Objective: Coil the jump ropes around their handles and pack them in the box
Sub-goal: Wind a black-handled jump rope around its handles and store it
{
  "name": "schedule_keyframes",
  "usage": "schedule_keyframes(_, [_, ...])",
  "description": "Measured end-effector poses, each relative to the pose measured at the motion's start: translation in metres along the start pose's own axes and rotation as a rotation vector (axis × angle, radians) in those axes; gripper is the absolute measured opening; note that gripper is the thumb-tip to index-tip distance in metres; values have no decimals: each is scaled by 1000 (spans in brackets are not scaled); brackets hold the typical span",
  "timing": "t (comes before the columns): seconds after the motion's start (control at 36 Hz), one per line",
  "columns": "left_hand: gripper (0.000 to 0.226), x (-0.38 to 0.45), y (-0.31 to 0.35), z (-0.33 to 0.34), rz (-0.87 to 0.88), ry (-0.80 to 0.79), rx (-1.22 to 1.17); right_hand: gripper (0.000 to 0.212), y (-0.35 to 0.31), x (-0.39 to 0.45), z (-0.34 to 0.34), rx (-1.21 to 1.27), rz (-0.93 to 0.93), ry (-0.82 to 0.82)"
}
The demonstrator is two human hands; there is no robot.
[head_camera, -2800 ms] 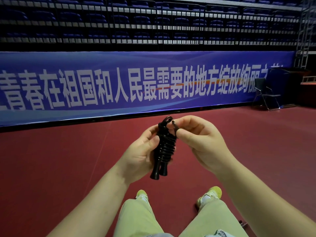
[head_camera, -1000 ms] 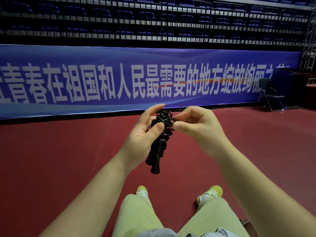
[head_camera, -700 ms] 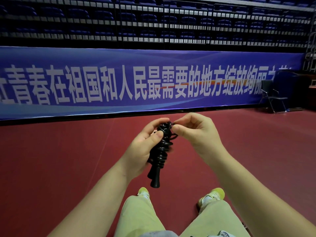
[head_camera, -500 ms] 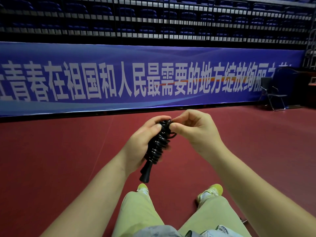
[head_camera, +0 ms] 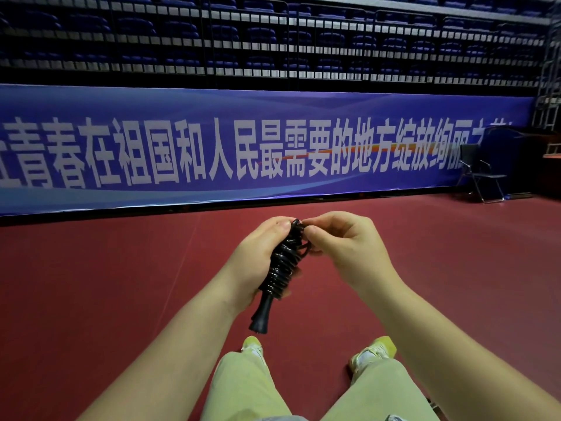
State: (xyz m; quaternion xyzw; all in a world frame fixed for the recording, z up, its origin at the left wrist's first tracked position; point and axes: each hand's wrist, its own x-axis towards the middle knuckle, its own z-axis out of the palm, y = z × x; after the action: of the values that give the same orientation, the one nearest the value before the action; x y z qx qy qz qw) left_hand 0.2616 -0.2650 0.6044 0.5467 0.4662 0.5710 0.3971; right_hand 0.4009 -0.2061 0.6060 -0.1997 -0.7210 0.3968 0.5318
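From the head camera, looking forward and down, a black jump rope is held in the air in front of the person, above the dark red floor, with its cord coiled in tight turns around the handles and one flared handle end pointing down and to the left toward the knees. The left hand grips the coiled bundle from the left side, its fingers curled over the top of the coil and the palm wrapped along its length. The right hand meets the bundle at its upper end, where its fingertips pinch a loose loop of cord at the top right of the coil; the remaining fingers of that hand are curled in beneath. Both forearms reach in from the bottom corners. Below the hands show light green trousers and a pair of yellow-green shoes standing on the floor. Across the far edge of the floor runs a long blue banner with large white characters, and above it rise dark rows of stadium seats. A black folding chair stands by the banner's right end.
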Motion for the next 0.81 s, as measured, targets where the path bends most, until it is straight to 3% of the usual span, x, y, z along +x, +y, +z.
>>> schedule_keyframes(0.33, [24,-1,6,0,82,69,47,12,-9,17,-3,-36,104,-120])
schedule_keyframes(0.47, [22,2,9,-10,94,40,142,12,-7,15,0,-30,72,-102])
schedule_keyframes(0.58, [22,2,14,-15,30,-45,44,20,-8,17,2,-9,17,-84])
schedule_keyframes(0.67, [20,1,16,-19,-16,-106,-34,28,-10,19,1,-71,6,-151])
schedule_keyframes(0.81, [25,-1,14,-20,-38,-131,-23,23,-13,18,-4,-186,-30,-245])
